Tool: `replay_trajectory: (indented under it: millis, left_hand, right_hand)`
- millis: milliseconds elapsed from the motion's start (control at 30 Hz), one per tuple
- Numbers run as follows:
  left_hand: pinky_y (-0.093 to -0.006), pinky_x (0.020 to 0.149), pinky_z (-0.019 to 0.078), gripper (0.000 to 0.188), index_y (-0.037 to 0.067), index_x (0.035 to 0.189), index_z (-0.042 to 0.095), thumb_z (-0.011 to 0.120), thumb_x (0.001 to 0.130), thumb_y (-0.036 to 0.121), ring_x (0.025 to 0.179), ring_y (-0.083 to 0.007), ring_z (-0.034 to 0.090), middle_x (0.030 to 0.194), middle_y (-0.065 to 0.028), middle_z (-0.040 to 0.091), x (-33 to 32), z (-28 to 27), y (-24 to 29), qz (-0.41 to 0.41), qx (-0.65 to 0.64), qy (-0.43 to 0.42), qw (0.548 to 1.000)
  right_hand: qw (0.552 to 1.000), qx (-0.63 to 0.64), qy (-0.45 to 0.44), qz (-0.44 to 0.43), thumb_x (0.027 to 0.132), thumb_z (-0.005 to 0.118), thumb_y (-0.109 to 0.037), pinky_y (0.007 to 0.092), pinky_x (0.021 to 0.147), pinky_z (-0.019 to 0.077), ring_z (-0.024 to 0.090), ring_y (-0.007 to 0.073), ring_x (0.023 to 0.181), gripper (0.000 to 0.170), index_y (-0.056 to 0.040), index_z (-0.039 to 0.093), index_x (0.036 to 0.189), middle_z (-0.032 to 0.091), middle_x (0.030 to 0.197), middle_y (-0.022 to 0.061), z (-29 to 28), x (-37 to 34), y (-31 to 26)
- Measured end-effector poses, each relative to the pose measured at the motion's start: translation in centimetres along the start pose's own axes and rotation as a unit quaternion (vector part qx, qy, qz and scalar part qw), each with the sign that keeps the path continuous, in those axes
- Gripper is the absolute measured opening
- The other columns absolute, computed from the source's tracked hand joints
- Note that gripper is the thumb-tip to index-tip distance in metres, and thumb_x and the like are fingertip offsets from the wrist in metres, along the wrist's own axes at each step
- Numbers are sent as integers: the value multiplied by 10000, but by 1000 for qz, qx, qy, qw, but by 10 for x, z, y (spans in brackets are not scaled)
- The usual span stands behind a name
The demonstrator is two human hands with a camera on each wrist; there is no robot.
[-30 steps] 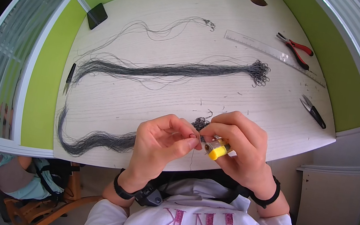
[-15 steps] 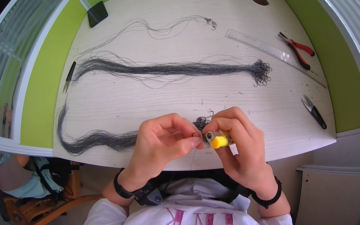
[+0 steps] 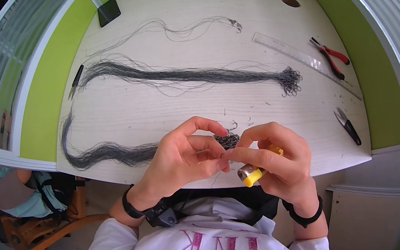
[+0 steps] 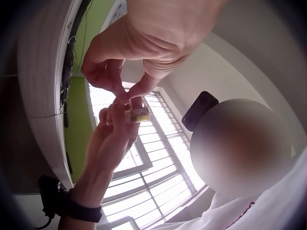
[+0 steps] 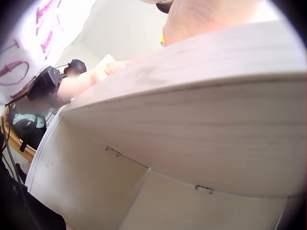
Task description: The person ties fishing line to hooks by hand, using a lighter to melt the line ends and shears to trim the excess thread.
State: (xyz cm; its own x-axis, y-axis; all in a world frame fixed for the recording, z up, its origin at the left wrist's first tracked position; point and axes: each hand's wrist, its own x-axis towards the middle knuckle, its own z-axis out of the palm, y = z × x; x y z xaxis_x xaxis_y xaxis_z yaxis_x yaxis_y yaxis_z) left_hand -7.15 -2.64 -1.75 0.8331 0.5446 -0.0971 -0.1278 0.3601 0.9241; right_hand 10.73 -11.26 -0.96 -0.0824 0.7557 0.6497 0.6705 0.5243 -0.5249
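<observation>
The grip of the left hand [image 3: 181,156] is together, thumb and fingertips pinching a fine dark line [image 3: 215,180]; that of the right hand [image 3: 282,161] is clamped on a yellow-and-metal tool [image 3: 251,176], blunt-ended. Both hover by the front edge of the counter [image 3: 171,106], where a near bundle [image 3: 128,154] of wiry grey strands bends, its curled hooks [image 3: 228,139] just past the fingertips. Pale wood grain separates it from a straighter far bundle [image 3: 176,75]. A clear flat ruler [image 3: 288,50] and black-handled snips [image 3: 351,130] lie rightward, alongside smooth green panels [image 3: 396,90].
</observation>
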Motion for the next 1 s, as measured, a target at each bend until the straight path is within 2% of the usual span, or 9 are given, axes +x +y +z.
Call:
replay_trajectory:
  millis: [33, 100, 433, 533, 600, 633, 700, 800, 1000]
  left_hand:
    - [-281, 801, 479, 419, -26, 1146, 399, 606, 782, -38, 846, -160, 602, 866, -98, 616, 0, -1, 1, -1, -1, 0, 1000]
    - [-279, 801, 478, 456, -29, 1176, 379, 604, 780, -40, 848, -151, 600, 867, -99, 616, 0, -2, 1, -24, -11, -25, 999]
    - [-276, 807, 472, 484, -23, 1192, 377, 625, 776, -14, 853, -149, 600, 868, -98, 620, -3, 0, 4, -59, 7, -31, 998]
    - [-256, 798, 460, 452, -7, 1146, 446, 668, 753, 22, 852, -130, 604, 842, -80, 632, -6, -2, 0, -27, 40, 10, 999]
    - [-232, 753, 456, 312, 3, 1001, 561, 700, 726, 51, 814, -104, 607, 805, -57, 641, -6, -4, -4, 81, 251, 15, 964]
    - [-232, 753, 456, 312, 3, 1001, 561, 700, 726, 51, 814, -104, 607, 805, -57, 641, -7, -1, -4, 81, 250, 15, 965]
    - [-219, 698, 455, 145, 7, 831, 624, 702, 715, 46, 755, -96, 606, 786, -44, 645, -8, 8, -1, 103, 253, 58, 960]
    - [-226, 669, 462, 90, 2, 789, 635, 688, 722, 33, 718, -106, 606, 780, -52, 644, -5, 6, -5, 152, 282, 71, 945]
    - [-227, 660, 460, 82, 5, 799, 641, 673, 724, 14, 709, -112, 609, 754, -52, 639, -6, 7, -3, 161, 276, 76, 944]
  right_hand:
    - [1000, 0, 0, 1, 524, 652, 24, 250, 482, 424, 548, 154, 597, 315, -82, 654, 821, 568, 795, 13, 1, 0, 1]
    - [998, -23, 7, -63, 532, 661, -32, 235, 466, 402, 520, 124, 573, 296, -109, 661, 818, 560, 783, -14, 2, 0, 3]
    - [980, -160, -11, -114, 546, 665, -129, 233, 453, 351, 513, 109, 576, 268, -109, 636, 812, 561, 789, -21, -1, -6, 1]
    - [983, -163, 11, -89, 540, 679, -143, 235, 469, 366, 522, 120, 581, 293, -95, 600, 818, 570, 803, -10, -2, -5, 1]
    - [988, -141, 2, -67, 527, 686, -152, 245, 485, 387, 538, 134, 597, 320, -88, 572, 819, 574, 810, 0, -3, -4, 1]
    - [988, -141, 1, -67, 527, 686, -152, 245, 485, 387, 538, 134, 597, 320, -88, 572, 819, 574, 810, 0, -2, -4, -1]
    - [990, -132, -18, -47, 525, 687, -142, 254, 494, 405, 549, 140, 611, 313, -85, 571, 810, 575, 812, 2, -1, -3, -4]
    - [988, -144, -22, -46, 525, 691, -140, 258, 498, 414, 550, 137, 615, 316, -82, 569, 811, 569, 801, -3, -2, -2, -6]
    - [989, -139, -38, -36, 521, 696, -134, 258, 499, 416, 542, 142, 607, 316, -86, 570, 807, 564, 794, -3, -2, -1, -6]
